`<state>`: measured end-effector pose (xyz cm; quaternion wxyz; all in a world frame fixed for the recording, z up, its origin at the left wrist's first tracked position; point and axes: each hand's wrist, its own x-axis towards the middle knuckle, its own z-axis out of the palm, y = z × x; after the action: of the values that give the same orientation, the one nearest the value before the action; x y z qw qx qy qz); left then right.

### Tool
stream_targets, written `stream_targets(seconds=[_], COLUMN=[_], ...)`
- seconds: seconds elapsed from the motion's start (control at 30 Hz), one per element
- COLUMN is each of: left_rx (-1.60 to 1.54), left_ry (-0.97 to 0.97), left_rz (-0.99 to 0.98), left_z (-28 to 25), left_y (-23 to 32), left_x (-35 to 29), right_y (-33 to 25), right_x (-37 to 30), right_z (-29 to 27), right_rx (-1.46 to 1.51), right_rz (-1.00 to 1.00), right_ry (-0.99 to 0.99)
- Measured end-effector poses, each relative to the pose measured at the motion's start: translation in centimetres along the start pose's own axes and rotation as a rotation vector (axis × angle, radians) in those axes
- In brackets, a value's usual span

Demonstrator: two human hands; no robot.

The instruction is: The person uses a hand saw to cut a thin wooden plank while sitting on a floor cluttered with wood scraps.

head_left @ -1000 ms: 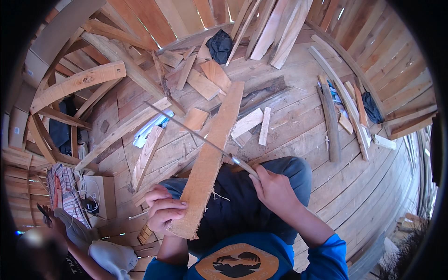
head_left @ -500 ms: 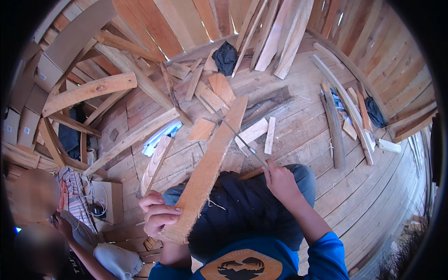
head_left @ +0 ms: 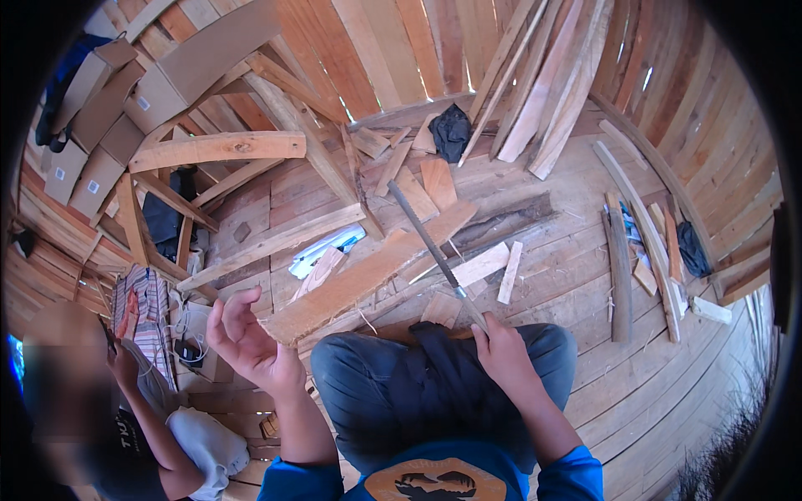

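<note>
My left hand (head_left: 255,342) is raised at the near left end of a rough-edged wooden board (head_left: 359,280). Its fingers are spread and curl loosely beside that end; whether the palm touches the wood I cannot tell. The board slants away to the right, low beyond my knees; what holds it up is hidden. Closed around the near end of a long, narrow metal file (head_left: 424,240) is my right hand (head_left: 504,355), above my right thigh. The file points away and to the left, passing over the board in view.
Offcuts (head_left: 484,265) and a hollowed dark piece of wood (head_left: 510,215) lie on the plank floor. A timber frame (head_left: 276,249) stands at left, by cardboard boxes (head_left: 154,102). Another person (head_left: 159,434) sits at lower left. Long planks (head_left: 560,92) lean on the far wall.
My left hand has let go of the board and opened. The board has dropped lower and turned to slant more to the right. My right hand still grips the file; the view has shifted left.
</note>
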<state>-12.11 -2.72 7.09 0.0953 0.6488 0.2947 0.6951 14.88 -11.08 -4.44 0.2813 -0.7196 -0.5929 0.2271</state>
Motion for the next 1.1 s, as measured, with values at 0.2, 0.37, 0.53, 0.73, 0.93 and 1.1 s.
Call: stream_targets(seconds=[0.2, 0.37, 0.53, 0.73, 0.93, 1.1], left_rx=[0.474, 0.510, 0.454, 0.219, -0.041, -0.693], left_ry=[-0.130, -0.268, -0.275, 0.107, 0.333, 0.189], left_rz=[0.257, 0.316, 0.397, 0.554, 0.303, 0.161], left_z=[0.4, 0.9, 1.5, 3.5, 6.2, 7.6], left_y=[2.1, 3.2, 2.4, -0.4, 0.6, 2.4], left_x=[4.0, 6.3, 5.1, -1.1, -2.0, -2.5], right_y=[0.2, -0.9, -2.3, -5.5, -3.4, -4.1], right_x=[-0.1, -1.0, -0.5, -1.4, -0.2, -1.3], right_z=[-0.4, -1.9, -2.7, -3.1, -2.4, -2.6], right_rx=[0.092, 0.140, 0.206, 0.306, 0.246, 0.239], right_rz=[-0.077, -0.027, -0.046, -0.106, 0.071, 0.048], right_ry=[0.051, 0.002, 0.053, 0.020, -0.120, -0.128])
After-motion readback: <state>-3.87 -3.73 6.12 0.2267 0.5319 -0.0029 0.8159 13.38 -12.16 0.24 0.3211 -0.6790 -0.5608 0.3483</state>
